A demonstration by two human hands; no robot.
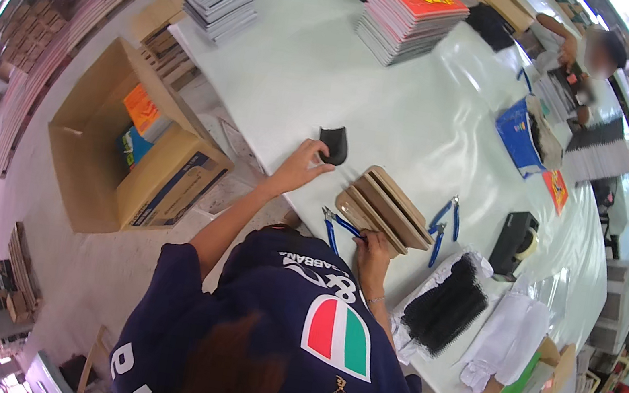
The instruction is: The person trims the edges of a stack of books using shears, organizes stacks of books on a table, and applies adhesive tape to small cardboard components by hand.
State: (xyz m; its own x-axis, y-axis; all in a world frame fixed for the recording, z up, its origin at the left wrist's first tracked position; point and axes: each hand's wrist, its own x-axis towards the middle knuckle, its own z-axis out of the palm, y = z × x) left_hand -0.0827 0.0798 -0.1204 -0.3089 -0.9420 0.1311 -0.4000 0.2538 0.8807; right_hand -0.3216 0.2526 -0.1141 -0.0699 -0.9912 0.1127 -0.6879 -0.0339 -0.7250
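My left hand point(304, 168) reaches over the table's near left edge, fingers and thumb closed at the edge of a small black piece point(334, 144) with a rounded lower end. My right hand point(373, 256) is curled at the near end of a brown slotted holder point(387, 210). Its fingertips meet one handle of blue-handled pliers point(332, 228); what lies inside the fingers is hidden. On the holder's right side lie two more blue-handled cutters point(445, 226), close together.
Right of me are a black tape dispenser point(515, 243), a black bundle in white wrapping point(446, 304) and a blue container point(523, 136). Book stacks point(410, 17) stand at the back. An open cardboard box point(105, 157) is at left. Another person point(571, 60) works far right.
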